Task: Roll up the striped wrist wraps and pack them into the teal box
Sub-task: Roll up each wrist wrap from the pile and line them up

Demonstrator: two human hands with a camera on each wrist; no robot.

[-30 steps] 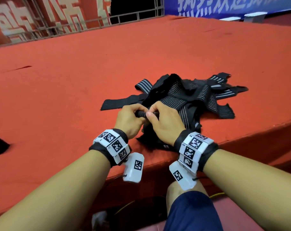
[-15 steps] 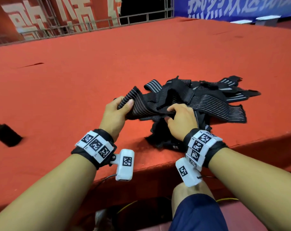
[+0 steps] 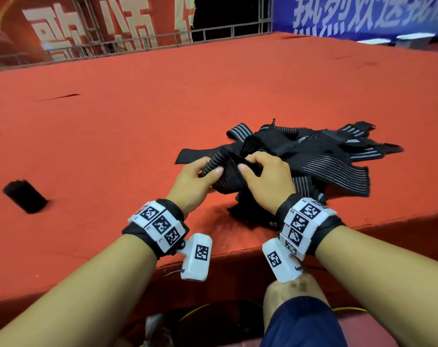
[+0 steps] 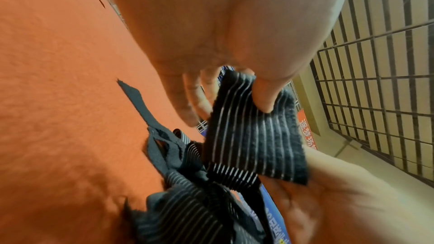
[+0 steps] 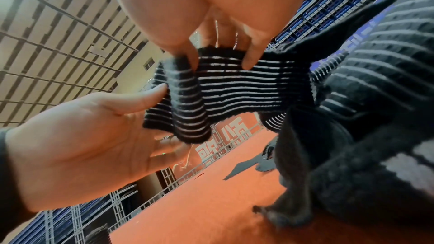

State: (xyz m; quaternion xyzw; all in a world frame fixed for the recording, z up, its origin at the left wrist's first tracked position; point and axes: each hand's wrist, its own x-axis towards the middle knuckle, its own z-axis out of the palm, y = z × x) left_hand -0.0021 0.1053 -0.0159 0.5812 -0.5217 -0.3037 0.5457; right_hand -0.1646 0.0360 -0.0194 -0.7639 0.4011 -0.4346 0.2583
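One striped wrist wrap (image 3: pixel 225 175) is held up just above the near edge of the red-covered bench (image 3: pixel 112 121), between the two hands, so that its free end can be turned over on itself. The left hand (image 3: pixel 193 181) is clamped on one end of the strip, thumb on top and fingers beneath, as the left wrist view shows; this end appears to be kept taut as an anchor. The right hand (image 3: pixel 268 179) is pinched onto the same strip close by, and in the right wrist view a first fold or curl of the fabric is seen under its fingertips (image 5: pixel 249 62), which suggests that the roll is only being started. The rest of the wrap trails back into the pile of wrist wraps (image 3: pixel 325 156), which lies tangled on the bench just behind the hands, within easy reach for the next pick. A small dark roll (image 3: pixel 25 196) lies well apart to the left; it may be a finished wrap, though that cannot be told. The teal box is not seen in any view.
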